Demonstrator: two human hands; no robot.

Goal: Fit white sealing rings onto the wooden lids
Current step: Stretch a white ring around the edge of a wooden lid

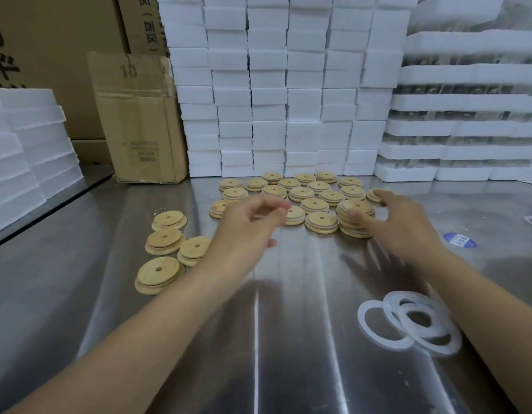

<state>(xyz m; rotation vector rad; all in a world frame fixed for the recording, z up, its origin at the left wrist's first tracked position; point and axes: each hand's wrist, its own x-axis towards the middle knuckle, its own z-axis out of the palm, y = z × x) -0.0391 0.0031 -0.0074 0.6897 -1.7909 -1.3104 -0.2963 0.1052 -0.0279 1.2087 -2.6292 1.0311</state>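
While left hand (250, 224) blurs, fingers' state unreadable | right hand (406, 227) fingers straddle lid stack (356, 222), grip unclear

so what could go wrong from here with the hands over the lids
1. The right hand is spread over a small stack of lids; a nudge could topple it into the rows of lids behind.
2. The loose white rings lie right beside the right forearm, which could sweep them aside if it pulls back.
3. The left hand is blurred just above the rows, so it may knock lids out of line.
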